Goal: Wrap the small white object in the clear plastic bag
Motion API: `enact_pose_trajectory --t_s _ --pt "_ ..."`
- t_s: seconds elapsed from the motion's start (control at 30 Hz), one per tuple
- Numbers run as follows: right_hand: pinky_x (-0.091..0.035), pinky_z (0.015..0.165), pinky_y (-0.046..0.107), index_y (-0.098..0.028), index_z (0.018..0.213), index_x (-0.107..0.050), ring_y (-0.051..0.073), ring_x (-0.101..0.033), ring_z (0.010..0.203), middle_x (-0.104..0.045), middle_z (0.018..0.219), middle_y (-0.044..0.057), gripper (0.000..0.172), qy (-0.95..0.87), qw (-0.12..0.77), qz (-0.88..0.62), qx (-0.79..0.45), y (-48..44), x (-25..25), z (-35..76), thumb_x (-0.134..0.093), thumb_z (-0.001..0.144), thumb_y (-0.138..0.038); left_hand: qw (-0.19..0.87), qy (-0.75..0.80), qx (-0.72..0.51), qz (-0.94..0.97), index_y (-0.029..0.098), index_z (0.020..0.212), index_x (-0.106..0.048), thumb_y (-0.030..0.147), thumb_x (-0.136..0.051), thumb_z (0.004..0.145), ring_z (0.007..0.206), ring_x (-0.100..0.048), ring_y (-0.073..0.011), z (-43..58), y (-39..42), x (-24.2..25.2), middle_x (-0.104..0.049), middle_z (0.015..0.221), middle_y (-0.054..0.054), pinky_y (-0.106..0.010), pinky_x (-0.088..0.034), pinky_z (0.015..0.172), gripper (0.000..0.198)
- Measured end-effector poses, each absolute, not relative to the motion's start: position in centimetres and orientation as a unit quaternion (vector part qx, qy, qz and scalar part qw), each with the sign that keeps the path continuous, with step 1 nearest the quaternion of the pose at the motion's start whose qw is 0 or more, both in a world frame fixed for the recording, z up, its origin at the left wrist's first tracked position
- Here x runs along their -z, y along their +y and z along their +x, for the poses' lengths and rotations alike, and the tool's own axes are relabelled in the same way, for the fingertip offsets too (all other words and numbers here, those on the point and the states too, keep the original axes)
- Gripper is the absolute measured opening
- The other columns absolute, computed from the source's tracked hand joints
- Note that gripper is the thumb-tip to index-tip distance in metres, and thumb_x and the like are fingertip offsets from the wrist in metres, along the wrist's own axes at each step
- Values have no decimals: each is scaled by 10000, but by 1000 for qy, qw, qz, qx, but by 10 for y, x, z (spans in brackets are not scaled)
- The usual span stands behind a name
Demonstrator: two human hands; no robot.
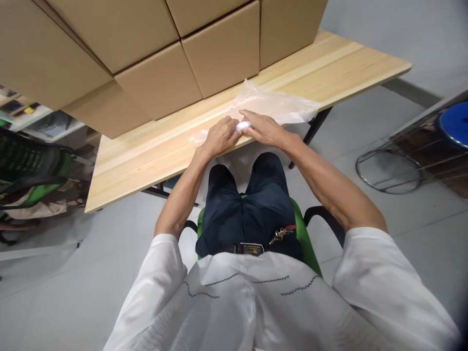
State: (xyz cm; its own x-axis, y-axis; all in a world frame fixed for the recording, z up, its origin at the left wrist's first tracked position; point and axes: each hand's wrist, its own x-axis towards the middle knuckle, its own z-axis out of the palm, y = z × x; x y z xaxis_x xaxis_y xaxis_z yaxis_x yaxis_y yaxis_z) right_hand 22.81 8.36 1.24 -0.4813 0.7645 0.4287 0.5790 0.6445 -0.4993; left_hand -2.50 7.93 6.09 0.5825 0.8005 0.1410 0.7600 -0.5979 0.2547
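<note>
A thin, see-through plastic bag (280, 105) lies crumpled over the front edge of the wooden table. My left hand (222, 135) has its fingers closed round one part of it, and a small end of the plastic sticks out to the left. From the right, my right hand (265, 128) grips the plastic too, thumb on top. Between the two hands the plastic is bunched into a white wad. Most of the bag spreads out behind and to the right of my right hand. Whether anything is inside the bunched part, I cannot tell.
Large cardboard boxes (157, 80) are stacked along the back of the wooden table (131, 163). A blue-topped stool (455, 124) stands at the right. To the left are a black and green chair (32, 165) and shelves. I sit on a green chair (310, 243).
</note>
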Motion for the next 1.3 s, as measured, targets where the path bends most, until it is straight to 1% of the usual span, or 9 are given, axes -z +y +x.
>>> enact_pose_trajectory --t_s 0.13,0.23,0.43,0.57,0.73,0.9,1.03,1.17,1.3 --pt "-534 1397 672 -166 1852 -604 489 -666 1678 -654 1870 222 919 -844 318 -408 -143 88 -15 231 -456 1202 -799 132 420 -109 891 190 1283 -792 424 -631 1188 1300 -733 -350 -27 91 -78 -825 1343 -184 -456 -542 1224 300" --pt "-543 1378 661 -183 1815 -652 482 -708 1621 -697 1833 202 900 -842 314 -419 -131 95 -15 234 -448 1205 -813 188 408 -113 886 205 1110 -783 399 -672 1167 1070 -711 -273 -27 99 -91 -815 1135 -112 -395 -555 1065 230" --pt "-582 1294 666 -200 1705 -752 490 -763 1494 -825 1648 206 837 -835 314 -440 -101 110 -11 243 -459 1211 -809 283 420 -119 854 244 728 -527 351 -658 1161 754 -476 -183 -26 110 -97 -473 737 13 -352 -418 797 464" --pt "-628 1205 673 -235 1620 -810 480 -801 1389 -900 1481 171 709 -828 329 -448 -79 116 -7 250 -521 1204 -731 307 426 -135 841 244 706 -486 365 -620 1168 744 -424 -174 -23 116 -92 -420 729 13 -358 -366 769 496" --pt "-624 1182 723 -200 1542 -855 507 -814 1361 -904 1468 194 614 -812 322 -482 -73 120 -10 255 -581 1176 -610 307 448 -152 826 239 734 -521 363 -617 1137 744 -405 -163 -21 122 -89 -428 732 10 -341 -333 728 432" --pt "-622 1158 727 -225 1312 -922 490 -838 1286 -937 1291 185 556 -795 334 -503 -64 133 -4 261 -571 1190 -638 264 489 -156 817 229 760 -572 295 -641 1087 807 -515 -190 -21 128 -87 -512 776 -11 -347 -408 757 341" --pt "-593 1149 787 -217 1170 -928 508 -845 1238 -927 1131 214 643 -779 325 -534 -46 145 4 267 -523 1216 -715 219 502 -137 825 230 826 -635 272 -662 1021 925 -617 -237 -23 133 -86 -600 823 -35 -361 -493 846 201" --pt "-584 1158 780 -160 1222 -924 513 -841 1293 -918 1154 245 755 -774 308 -553 -19 147 0 275 -470 1247 -763 174 507 -106 838 238 853 -617 279 -638 1007 961 -657 -260 -25 137 -83 -665 896 -65 -404 -540 938 161" --pt "-571 1163 770 -79 1389 -895 547 -818 1365 -889 1305 326 746 -752 190 -631 -10 134 -19 282 -399 1296 -628 156 508 -84 843 228 916 -663 308 -607 1025 1015 -697 -279 -26 139 -81 -729 982 -93 -422 -564 992 146"
